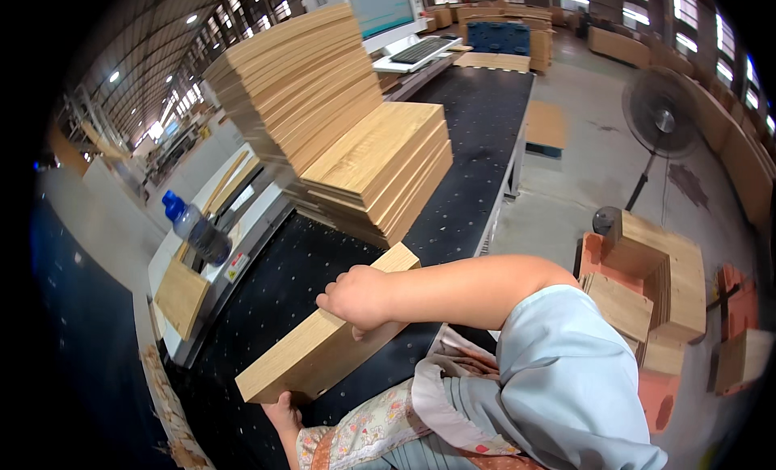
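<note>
A long, thick wood-grain block (311, 358), perhaps several boards held together, sits slantwise over the black table in front of me. My right hand (354, 298) is closed over its upper edge, past the middle toward the far end, with the thumb on the near side. At the near left end, my left hand (283, 412) grips the lower edge from below; some of its fingers are hidden behind the wood. Just beyond stands a low stack of wood-grain boards (376, 151), beside a much taller stack (295, 74).
The black dotted tabletop (477, 106) runs away from me. A blue-capped bottle (198, 231) stands on the left ledge. A monitor (384, 9) and keyboard (424, 50) are behind the stacks. At right are a fan (663, 118) and boards (683, 276) on an orange pallet (659, 397).
</note>
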Available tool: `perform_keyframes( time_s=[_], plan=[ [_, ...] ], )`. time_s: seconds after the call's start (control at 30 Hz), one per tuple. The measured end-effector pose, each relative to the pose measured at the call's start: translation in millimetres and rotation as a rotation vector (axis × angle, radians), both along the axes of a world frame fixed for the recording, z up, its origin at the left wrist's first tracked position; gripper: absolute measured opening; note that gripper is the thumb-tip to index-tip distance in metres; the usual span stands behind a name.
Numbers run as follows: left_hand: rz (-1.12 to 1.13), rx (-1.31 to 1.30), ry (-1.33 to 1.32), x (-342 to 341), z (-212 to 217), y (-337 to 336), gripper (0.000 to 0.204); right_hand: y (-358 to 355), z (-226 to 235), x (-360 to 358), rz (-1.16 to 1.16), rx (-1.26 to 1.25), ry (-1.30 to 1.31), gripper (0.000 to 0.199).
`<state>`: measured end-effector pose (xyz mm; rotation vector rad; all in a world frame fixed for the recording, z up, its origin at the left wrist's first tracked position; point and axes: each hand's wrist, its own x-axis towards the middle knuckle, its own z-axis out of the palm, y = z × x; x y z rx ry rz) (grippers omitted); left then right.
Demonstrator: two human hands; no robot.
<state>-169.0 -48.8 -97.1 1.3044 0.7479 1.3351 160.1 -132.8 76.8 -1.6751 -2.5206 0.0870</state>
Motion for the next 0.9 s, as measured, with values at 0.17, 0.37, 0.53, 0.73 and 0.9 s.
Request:
perform_keyframes(
  time_s=[0.17, 0.37, 0.53, 0.73, 0.9],
  plan=[
    [-0.102, 0.236, 0.099, 20.8, 86.7, 10.9, 0.091, -60.9, 5.9, 35.0, -0.120, 0.253, 0.155, 0.059],
    [-0.278, 0.986, 0.210, 193.0, 256.8, -52.6, 0.050, -195.2, -47.6, 95.7, -0.677, 0.812, 0.597, 0.072],
    [-0.608, 1.210, 0.280, 289.6, 231.7, -117.5, 0.048, -326.8, -151.9, 128.1, -1.113, 0.978, 1.470, 0.061],
    [-1.017, 1.742, 1.285, 330.8, 54.1, -128.2, 0.049, -439.8, -306.8, 92.8, -1.498, 1.227, 1.993, 0.059],
    [-1.175, 1.956, 1.598, 323.7, -20.9, -105.3, 0.048, -493.1, -437.9, 44.2, -2.079, 1.597, 2.008, 0.067]
  ],
)
